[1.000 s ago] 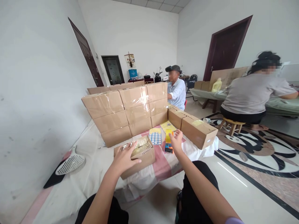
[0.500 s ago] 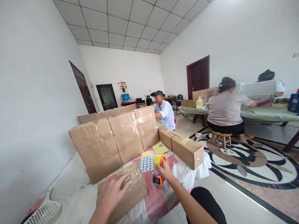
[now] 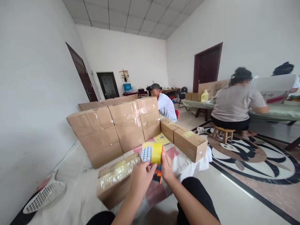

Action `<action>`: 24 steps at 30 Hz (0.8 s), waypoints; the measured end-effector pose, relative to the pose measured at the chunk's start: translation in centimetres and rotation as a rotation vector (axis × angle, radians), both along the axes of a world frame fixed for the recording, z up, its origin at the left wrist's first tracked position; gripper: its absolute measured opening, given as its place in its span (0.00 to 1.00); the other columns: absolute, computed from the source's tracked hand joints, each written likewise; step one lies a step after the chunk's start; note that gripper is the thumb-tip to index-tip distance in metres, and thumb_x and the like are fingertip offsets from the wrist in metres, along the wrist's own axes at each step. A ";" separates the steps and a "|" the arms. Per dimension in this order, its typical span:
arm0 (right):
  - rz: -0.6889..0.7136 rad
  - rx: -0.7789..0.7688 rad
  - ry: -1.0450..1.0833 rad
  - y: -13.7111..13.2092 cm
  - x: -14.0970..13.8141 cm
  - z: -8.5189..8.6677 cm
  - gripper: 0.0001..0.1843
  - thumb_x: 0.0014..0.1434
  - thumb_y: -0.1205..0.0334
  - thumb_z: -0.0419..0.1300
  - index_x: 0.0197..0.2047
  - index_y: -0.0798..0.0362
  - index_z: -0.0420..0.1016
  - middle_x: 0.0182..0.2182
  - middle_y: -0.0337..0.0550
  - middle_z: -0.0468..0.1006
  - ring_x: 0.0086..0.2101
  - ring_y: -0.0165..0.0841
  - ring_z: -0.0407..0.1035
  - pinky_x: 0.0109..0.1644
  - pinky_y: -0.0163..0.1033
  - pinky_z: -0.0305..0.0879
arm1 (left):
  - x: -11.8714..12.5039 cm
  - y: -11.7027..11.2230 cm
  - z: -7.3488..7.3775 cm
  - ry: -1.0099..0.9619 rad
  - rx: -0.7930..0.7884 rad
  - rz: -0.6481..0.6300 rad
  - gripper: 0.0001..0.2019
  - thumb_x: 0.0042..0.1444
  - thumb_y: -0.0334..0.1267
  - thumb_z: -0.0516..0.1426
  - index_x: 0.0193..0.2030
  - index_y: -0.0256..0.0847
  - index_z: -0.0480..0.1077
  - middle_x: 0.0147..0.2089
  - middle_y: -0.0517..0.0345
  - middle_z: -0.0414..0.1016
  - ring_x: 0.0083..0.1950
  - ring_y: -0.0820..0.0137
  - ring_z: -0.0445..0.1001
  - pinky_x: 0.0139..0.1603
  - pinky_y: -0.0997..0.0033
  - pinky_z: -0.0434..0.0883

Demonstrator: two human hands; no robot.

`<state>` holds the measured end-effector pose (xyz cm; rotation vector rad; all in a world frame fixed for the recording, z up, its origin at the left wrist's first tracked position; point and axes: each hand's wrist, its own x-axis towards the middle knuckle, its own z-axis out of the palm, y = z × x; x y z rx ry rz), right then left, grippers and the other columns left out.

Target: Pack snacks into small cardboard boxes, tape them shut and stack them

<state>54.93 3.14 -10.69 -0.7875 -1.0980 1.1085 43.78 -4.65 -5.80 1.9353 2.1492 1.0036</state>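
My right hand (image 3: 167, 167) grips an orange and blue tape dispenser (image 3: 161, 177) carrying a wide yellow tape roll (image 3: 156, 153). At the roll's lower left edge, my left hand (image 3: 140, 176) is closed in a pinch at the tape; the fingertips partly hide what is between them. Left of the hands lies a closed cardboard box (image 3: 114, 184) with shiny tape along its top. Behind the roll are a sheet of blue-edged labels (image 3: 146, 153) and a yellow printed sheet (image 3: 161, 139).
Stacked taped cartons (image 3: 126, 125) form a wall behind the work area. Two long boxes (image 3: 190, 145) line the right side. A white perforated basket (image 3: 44, 197) is at lower left. A co-worker (image 3: 166, 106) sits beyond the cartons; another person (image 3: 237, 100) sits on a stool at right.
My left hand has left the box top and come right to the tape roll. The dispenser has turned in my right hand. The box now sits further left, its taped top exposed.
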 end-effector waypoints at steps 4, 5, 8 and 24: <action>-0.082 0.022 -0.050 0.9 -0.3 0.7 0.27 0.63 0.35 0.52 0.35 0.49 0.76 0.35 0.46 0.78 0.41 0.42 0.72 0.48 0.45 0.70 | -0.4 1.2 -0.6 -0.319 -0.021 -0.120 0.19 0.61 0.51 0.57 0.28 0.40 0.79 0.25 0.56 0.78 0.28 0.66 0.73 0.32 0.69 0.62; -0.094 0.040 -0.074 1.3 -0.4 0.8 0.26 0.64 0.36 0.52 0.34 0.49 0.75 0.33 0.44 0.77 0.39 0.41 0.70 0.45 0.44 0.70 | -0.5 1.5 -0.7 -0.385 -0.010 -0.135 0.19 0.60 0.51 0.57 0.27 0.39 0.79 0.24 0.56 0.77 0.28 0.66 0.73 0.31 0.69 0.63; -0.121 0.100 -0.160 2.3 -0.7 1.1 0.24 0.65 0.37 0.50 0.30 0.47 0.71 0.26 0.41 0.70 0.31 0.38 0.64 0.38 0.43 0.66 | -0.4 2.1 -0.6 -0.574 0.020 -0.145 0.18 0.56 0.51 0.59 0.27 0.39 0.79 0.25 0.57 0.78 0.30 0.66 0.73 0.32 0.69 0.65; -0.105 0.071 -0.102 4.4 2.1 1.1 0.25 0.68 0.39 0.46 0.36 0.49 0.74 0.33 0.48 0.78 0.37 0.43 0.72 0.42 0.45 0.69 | 3.2 1.0 -1.1 -0.724 -0.059 -0.139 0.22 0.48 0.59 0.62 0.20 0.40 0.73 0.22 0.56 0.75 0.31 0.62 0.74 0.37 0.64 0.70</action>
